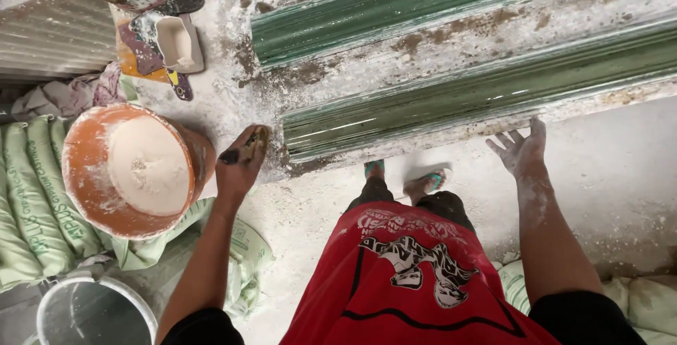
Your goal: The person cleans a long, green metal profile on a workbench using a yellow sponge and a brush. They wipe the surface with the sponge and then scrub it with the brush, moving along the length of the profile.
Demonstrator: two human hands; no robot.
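My left hand (240, 165) grips a small dark-handled tool, likely a scraper or brush (243, 149), held just right of an orange bucket (88, 176) filled with pale powder (148, 165). My right hand (520, 149) is dusted white, fingers spread, holding nothing, at the near edge of a long green ribbed mould (465, 98). A second green mould (409, 3) lies behind it. My feet in green sandals (405, 176) stand below the mould's edge.
Green-printed sacks (35, 204) are stacked at left and under the bucket. A grey pail (92, 313) stands at bottom left. A white scoop and trowels (169, 42) lie on the powdery ground (620, 176). Corrugated sheet (49, 28) sits at top left.
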